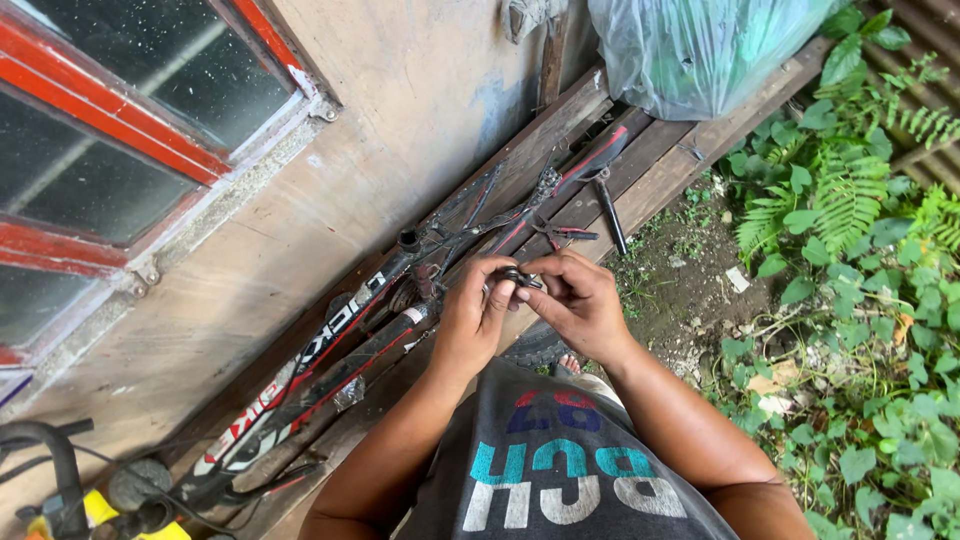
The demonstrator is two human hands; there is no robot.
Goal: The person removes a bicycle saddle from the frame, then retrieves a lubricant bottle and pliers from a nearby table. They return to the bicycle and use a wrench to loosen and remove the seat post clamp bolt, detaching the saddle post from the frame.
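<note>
Both hands meet at chest height over the bike frame (330, 350): left hand (472, 318) and right hand (580, 305) pinch 1 small dark metal part (512, 277) between their fingertips, held close under the eyes, probably for fine work. What the part is I cannot tell, too small. The black-and-red frame lies flat on the wooden planks (650, 170) along the wall (400, 90), within reach, with pliers (565, 234) and a dark bar tool (610, 215) set just beside it.
</note>
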